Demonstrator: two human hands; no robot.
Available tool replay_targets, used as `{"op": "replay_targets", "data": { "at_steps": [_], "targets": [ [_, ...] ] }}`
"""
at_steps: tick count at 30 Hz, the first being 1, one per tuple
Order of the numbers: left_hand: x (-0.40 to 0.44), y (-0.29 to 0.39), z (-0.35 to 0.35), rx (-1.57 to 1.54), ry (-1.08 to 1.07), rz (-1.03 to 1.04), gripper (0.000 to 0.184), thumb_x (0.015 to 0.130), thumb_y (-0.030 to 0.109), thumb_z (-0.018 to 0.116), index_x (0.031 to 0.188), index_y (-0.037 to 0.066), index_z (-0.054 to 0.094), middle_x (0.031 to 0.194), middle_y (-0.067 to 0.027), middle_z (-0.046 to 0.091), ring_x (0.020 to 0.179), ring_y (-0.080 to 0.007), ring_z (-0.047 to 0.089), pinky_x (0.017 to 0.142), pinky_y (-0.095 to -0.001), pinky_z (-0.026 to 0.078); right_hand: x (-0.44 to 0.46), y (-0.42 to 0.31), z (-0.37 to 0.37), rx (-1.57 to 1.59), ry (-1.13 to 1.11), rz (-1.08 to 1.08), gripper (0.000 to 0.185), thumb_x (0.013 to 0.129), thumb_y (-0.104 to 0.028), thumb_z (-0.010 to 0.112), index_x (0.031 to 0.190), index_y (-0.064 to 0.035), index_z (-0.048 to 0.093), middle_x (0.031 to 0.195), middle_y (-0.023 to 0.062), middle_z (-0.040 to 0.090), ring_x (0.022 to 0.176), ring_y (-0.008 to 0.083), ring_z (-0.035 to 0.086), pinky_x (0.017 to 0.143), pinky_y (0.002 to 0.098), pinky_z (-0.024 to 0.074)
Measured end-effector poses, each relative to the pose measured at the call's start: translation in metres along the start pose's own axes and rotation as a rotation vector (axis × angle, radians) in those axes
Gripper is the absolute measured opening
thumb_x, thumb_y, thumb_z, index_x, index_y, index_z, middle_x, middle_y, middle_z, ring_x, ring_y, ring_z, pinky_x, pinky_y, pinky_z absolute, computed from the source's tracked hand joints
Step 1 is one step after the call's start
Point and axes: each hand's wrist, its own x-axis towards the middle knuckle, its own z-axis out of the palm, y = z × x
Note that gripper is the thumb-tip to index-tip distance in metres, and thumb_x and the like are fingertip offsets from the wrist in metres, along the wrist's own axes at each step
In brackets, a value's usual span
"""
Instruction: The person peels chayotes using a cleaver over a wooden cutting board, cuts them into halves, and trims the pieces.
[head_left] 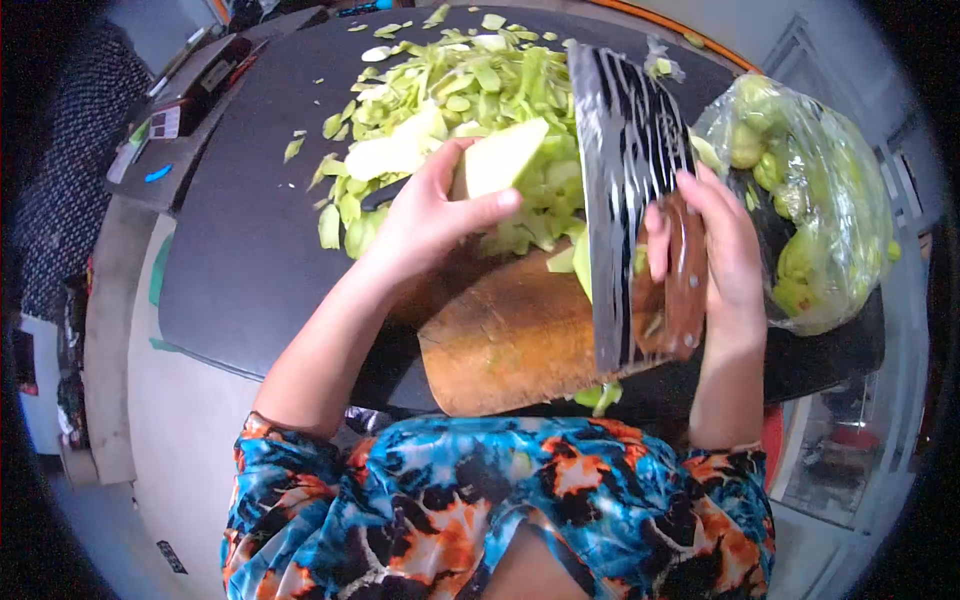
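Observation:
My left hand (440, 205) is wrapped round a pale green piece of vegetable, perhaps chayote (500, 158), its flat cut face showing. In my right hand (728, 240) is a cleaver, gripped by its brown handle (684, 275). The broad shiny cleaver blade (625, 180) stands nearly upright, apart from the held piece. Below both hands lies a worn wooden cutting board (510, 340). Just beyond them spreads a large heap of green slices and peelings (480, 85). A dark handle (383, 195) pokes out beside my left wrist; what it belongs to is hidden.
At the right, a clear plastic bag (840, 200) holds several whole green vegetables. The dark tabletop (250, 220) has scattered scraps on it. Some green bits (600, 397) sit at the board's near edge. Boxes and small items (185, 95) stand at the far left.

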Motion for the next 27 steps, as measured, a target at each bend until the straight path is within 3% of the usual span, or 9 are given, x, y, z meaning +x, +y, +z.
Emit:
{"op": "replay_targets", "data": {
  "at_steps": [2,3,7,8,10,15,22,25,27],
  "targets": [
    [-0.007,0.008,-0.002,-0.298,0.052,-0.098,0.069,0.08,0.022,0.074,0.131,-0.007,0.038,0.111,-0.0117,0.059,0.1,-0.0183,0.059,0.085,-0.0311,0.049,-0.012,-0.003,0.023,-0.011,-0.086,0.065,0.026,0.095,-0.021,0.046,0.112,-0.0008,0.048,0.066,0.0062,0.054,0.045,0.0196,0.056,0.046,0.0298,0.0484],
    [-0.01,0.015,-0.002,-0.32,0.029,-0.111,0.061,0.084,0.014,0.069,0.132,-0.005,0.037,0.114,-0.0125,0.058,0.101,-0.018,0.06,0.085,-0.0317,0.051,-0.014,0.001,0.028,-0.05,-0.102,0.044,0.026,0.096,-0.018,0.045,0.114,-0.0003,0.048,0.067,0.0048,0.053,0.049,0.0168,0.055,0.047,0.0281,0.0475],
    [-0.012,0.007,-0.003,-0.32,0.04,-0.006,0.057,0.082,0.012,0.07,0.129,-0.004,0.041,0.114,-0.0126,0.059,0.101,-0.0192,0.061,0.086,-0.0321,0.052,-0.015,0.02,0.033,-0.361,-0.136,-0.152,0.028,0.096,-0.011,0.043,0.121,0.0008,0.046,0.076,0.0017,0.052,0.061,0.0081,0.053,0.049,0.0226,0.0442],
    [-0.01,0.0,-0.005,-0.259,0.057,0.017,0.045,0.085,0.016,0.065,0.123,-0.002,0.048,0.112,-0.0093,0.061,0.101,-0.0194,0.061,0.086,-0.0384,0.053,-0.018,0.02,0.034,-0.372,-0.127,-0.132,0.035,0.096,-0.01,0.043,0.128,0.0011,0.04,0.088,0.0045,0.054,0.062,0.0083,0.052,0.048,0.0219,0.0441],
    [-0.009,-0.002,-0.007,-0.24,0.049,0.03,0.042,0.088,0.018,0.061,0.122,-0.002,0.048,0.113,-0.0114,0.06,0.103,-0.0216,0.06,0.086,-0.0413,0.053,-0.021,0.014,0.036,-0.403,-0.112,-0.11,0.051,0.094,-0.01,0.043,0.142,0.0018,0.029,0.112,0.0101,0.056,0.063,0.0087,0.052,0.045,0.0205,0.0437],
    [-0.013,0.007,-0.004,-0.364,0.079,0.002,0.042,0.094,0.025,0.051,0.128,0.002,0.044,0.119,-0.0113,0.055,0.108,-0.0227,0.057,0.083,-0.0427,0.056,-0.024,0.016,0.036,-0.435,-0.216,-0.152,0.056,0.091,-0.002,0.041,0.145,-0.0024,0.025,0.146,0.0089,0.035,0.065,0.0072,0.055,0.047,0.0168,0.0457],
    [-0.01,0.0,-0.003,-0.392,0.124,-0.016,0.045,0.096,0.035,0.046,0.125,0.001,0.047,0.118,-0.014,0.057,0.108,-0.0256,0.058,0.09,-0.0488,0.05,-0.028,0.013,0.034,-0.763,-0.175,-0.284,0.051,0.093,-0.001,0.039,0.143,-0.0033,0.032,0.146,0.0069,0.039,0.062,0.0048,0.05,0.049,0.0169,0.0445],
    [-0.009,0.0,-0.001,-0.341,0.155,-0.017,0.048,0.095,0.036,0.047,0.129,0.002,0.045,0.119,-0.0126,0.057,0.11,-0.0248,0.056,0.093,-0.046,0.047,-0.028,0.015,0.03,-0.847,-0.178,-0.363,0.051,0.092,0.0,0.039,0.143,-0.0036,0.034,0.145,0.0059,0.041,0.06,0.0046,0.048,0.05,0.0177,0.0444],
    [-0.011,0.0,-0.001,-0.328,0.147,-0.01,0.047,0.097,0.033,0.045,0.133,0.004,0.045,0.122,-0.0102,0.055,0.109,-0.0204,0.056,0.091,-0.0383,0.049,-0.029,0.015,0.028,-0.872,-0.184,-0.375,0.051,0.092,0.0,0.039,0.143,-0.0038,0.034,0.144,0.0053,0.042,0.059,0.0046,0.047,0.05,0.0178,0.0445]
  ]
}}
